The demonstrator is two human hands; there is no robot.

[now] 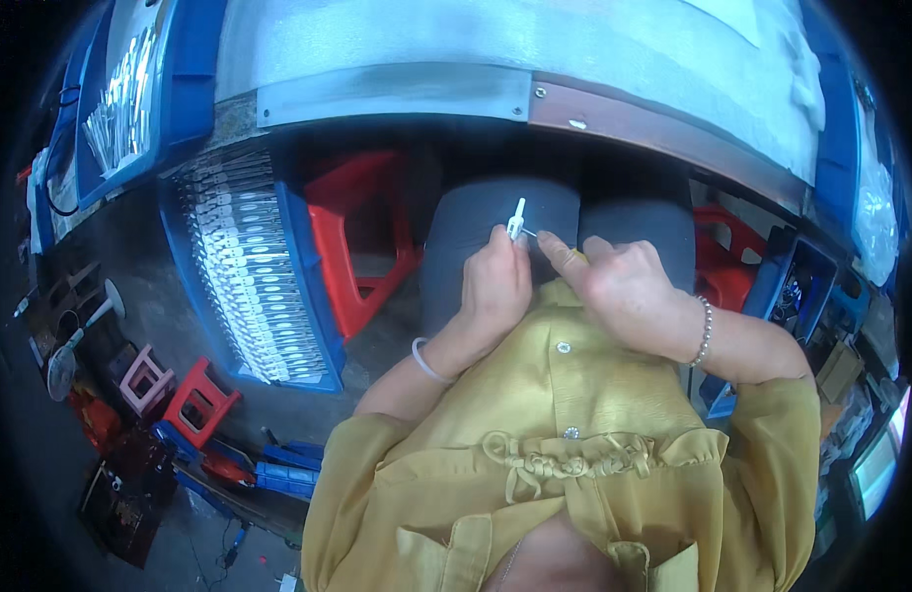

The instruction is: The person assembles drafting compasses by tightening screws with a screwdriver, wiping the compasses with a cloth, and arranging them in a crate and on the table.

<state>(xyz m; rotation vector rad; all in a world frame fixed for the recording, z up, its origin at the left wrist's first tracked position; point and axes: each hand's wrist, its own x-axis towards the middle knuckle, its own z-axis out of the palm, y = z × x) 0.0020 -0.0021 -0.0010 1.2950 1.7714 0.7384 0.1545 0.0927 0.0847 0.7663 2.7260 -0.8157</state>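
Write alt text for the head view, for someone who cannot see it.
A left hand pinches a small white part over a dark-trousered lap; the right hand meets a thin rod at the part's side. To the left, a blue crate holds rows of white pieces.

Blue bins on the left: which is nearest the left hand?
The blue bin beside the large red stool, holding rowed white pieces; others are farther.
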